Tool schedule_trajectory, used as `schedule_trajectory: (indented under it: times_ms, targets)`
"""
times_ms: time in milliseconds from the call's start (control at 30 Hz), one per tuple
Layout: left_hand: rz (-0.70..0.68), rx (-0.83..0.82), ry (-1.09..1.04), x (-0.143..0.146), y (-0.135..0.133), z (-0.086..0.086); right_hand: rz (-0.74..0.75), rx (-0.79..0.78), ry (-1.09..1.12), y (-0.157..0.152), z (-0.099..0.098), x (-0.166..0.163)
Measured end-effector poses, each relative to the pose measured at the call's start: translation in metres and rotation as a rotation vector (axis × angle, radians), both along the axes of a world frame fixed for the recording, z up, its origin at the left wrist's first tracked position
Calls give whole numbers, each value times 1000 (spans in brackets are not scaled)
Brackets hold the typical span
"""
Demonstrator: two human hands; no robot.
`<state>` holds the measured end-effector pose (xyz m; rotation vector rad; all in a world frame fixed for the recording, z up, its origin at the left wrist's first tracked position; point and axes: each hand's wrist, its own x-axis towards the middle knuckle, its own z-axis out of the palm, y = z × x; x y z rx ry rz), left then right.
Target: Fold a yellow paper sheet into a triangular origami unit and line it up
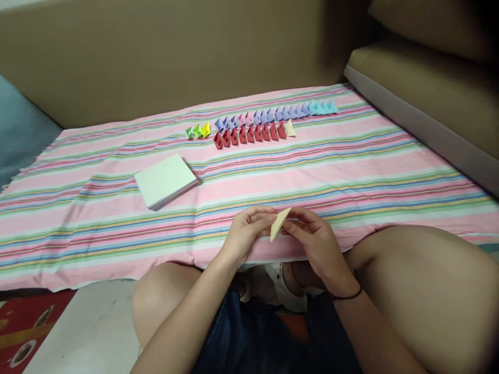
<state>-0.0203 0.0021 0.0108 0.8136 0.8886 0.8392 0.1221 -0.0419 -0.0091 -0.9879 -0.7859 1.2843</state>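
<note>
My left hand [246, 231] and my right hand [315, 240] both pinch a small folded piece of cream paper [279, 224], held just above the near edge of the striped cloth [351, 161]. The fingers of both hands are closed on its two sides. A stack of pale square paper sheets [166, 180] lies on the cloth to the left of my hands. Farther back stand two rows of small folded paper boats: several red ones [249, 135] ending in one cream boat [289, 128], and behind them purple, pink and blue ones [278, 113]. Three green and yellow boats [197, 130] sit at their left.
The pink striped cloth covers a low surface against a brown sofa back [175, 52]. A brown cushion [429, 93] rises at the right. My bare knees [424, 280] are at the bottom, with a white sandal [286, 293] between them. A red patterned mat [27, 327] lies at the lower left.
</note>
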Motion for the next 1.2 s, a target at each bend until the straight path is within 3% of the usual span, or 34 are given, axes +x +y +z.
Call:
schedule_trajectory:
  times_ms: [167, 300, 400, 533, 700, 867, 1067, 1200]
  targets:
    - [68, 191, 152, 1, -2, 5, 11, 28, -44, 0, -4, 1]
    - [-21, 274, 258, 0, -3, 8, 12, 41, -137, 1, -2, 4]
    - [-88, 299, 282, -1, -5, 8, -11, 45, -250, 1, 0, 6]
    - [-33, 329, 307, 2, -7, 7, -121, 120, -505, -3, 1, 3]
    - [29, 280, 158, 5, -9, 4, -284, 263, -753, -8, 5, -1]
    - [7, 140, -27, 2, -9, 5, -333, 425, -922, -8, 6, 0]
    - [20, 134, -3, 0, -8, 6, -309, 460, -939, -9, 7, -1]
    - [98, 141, 34, 0, -5, 4, -200, 335, -683, -10, 11, -3]
